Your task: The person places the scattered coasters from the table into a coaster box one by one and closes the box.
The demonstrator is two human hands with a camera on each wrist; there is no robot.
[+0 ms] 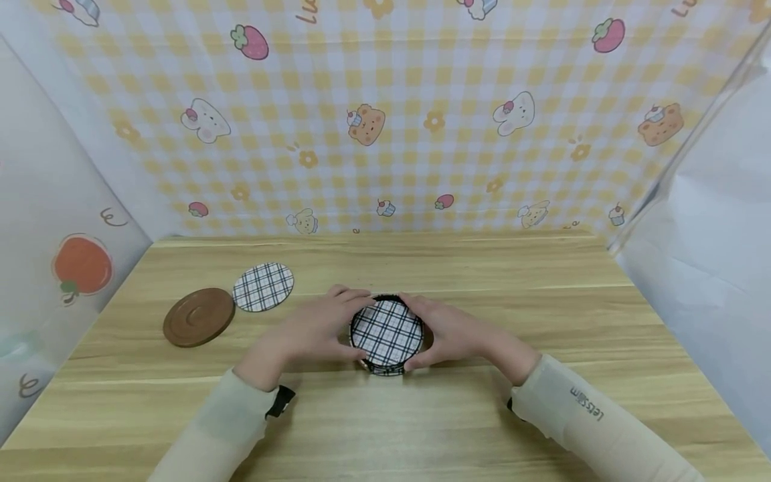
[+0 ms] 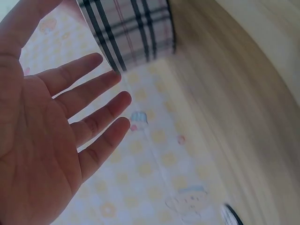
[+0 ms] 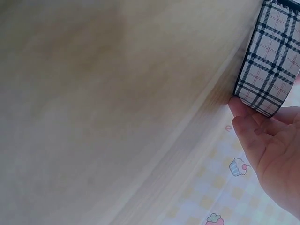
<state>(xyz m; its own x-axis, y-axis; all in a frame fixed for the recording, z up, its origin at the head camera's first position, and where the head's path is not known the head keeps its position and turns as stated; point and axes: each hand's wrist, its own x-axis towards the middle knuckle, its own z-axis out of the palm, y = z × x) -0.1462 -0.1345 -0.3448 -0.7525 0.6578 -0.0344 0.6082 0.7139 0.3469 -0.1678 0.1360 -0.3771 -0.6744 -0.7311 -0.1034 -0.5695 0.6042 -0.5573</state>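
Observation:
A round plaid coaster holder with a black rim stands on the table between both hands. A plaid coaster lies inside its rim on top. My left hand holds the holder's left side, thumb at the near rim and fingertips at the far rim. In the left wrist view its other fingers spread beside the plaid wall. From the right, my right hand holds the opposite side, thumb near and fingers far. The right wrist view has those fingertips at the edge of the plaid wall.
Left of the hands lie a second plaid coaster and a thicker brown disc with a ring in its middle, edges nearly meeting. Behind the wooden table hangs a yellow checked cloth. Pale sheets stand on both sides.

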